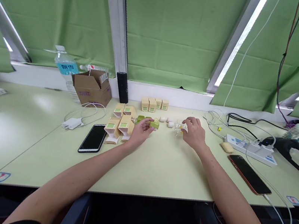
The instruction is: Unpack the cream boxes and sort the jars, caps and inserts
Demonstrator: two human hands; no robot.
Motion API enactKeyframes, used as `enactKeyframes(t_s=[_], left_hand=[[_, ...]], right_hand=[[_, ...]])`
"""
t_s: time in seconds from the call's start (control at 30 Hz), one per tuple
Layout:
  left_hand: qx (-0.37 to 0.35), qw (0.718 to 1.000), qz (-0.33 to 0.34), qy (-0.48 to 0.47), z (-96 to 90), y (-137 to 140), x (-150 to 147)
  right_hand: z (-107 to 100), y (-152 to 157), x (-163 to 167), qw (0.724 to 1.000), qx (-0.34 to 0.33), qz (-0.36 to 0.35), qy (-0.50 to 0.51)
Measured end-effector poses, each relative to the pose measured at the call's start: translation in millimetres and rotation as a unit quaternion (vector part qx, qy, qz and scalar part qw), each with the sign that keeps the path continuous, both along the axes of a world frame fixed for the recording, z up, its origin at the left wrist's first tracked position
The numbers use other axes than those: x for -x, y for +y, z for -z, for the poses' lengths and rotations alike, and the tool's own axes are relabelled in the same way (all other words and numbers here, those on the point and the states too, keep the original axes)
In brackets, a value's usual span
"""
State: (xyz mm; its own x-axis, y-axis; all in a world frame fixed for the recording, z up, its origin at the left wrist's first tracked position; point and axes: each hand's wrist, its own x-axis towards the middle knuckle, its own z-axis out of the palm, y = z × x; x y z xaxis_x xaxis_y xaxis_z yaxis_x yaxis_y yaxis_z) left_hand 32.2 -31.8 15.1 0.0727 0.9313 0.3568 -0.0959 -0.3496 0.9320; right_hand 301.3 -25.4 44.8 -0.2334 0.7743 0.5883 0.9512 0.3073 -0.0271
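My left grip [140, 132] is closed in a fingertip pinch on a small green case [154, 124], while my right grip [195, 134] has thumb and fingers drawn in on crumpled clear plastic [178, 127]. I judge the step in hand to be separating case and plastic, with small whitish pieces [170, 124] on the desk [158, 166] between my grips and open cartons [111, 126] left of my left one; the next move calls for holding the case steady and freeing the plastic gently.

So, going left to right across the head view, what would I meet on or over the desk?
Charger, left phone, left hand, held green piece, white pieces, clear plastic, right hand, right phone.
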Motion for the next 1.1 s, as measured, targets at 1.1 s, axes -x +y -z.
enactKeyframes(t_s=[1.1], left_hand=[[-0.016,0.983,0.012,0.183,-1.5,-33.0,-14.9]], right_hand=[[33.8,-33.6,67.2,0.951,0.023,-0.297,0.087]])
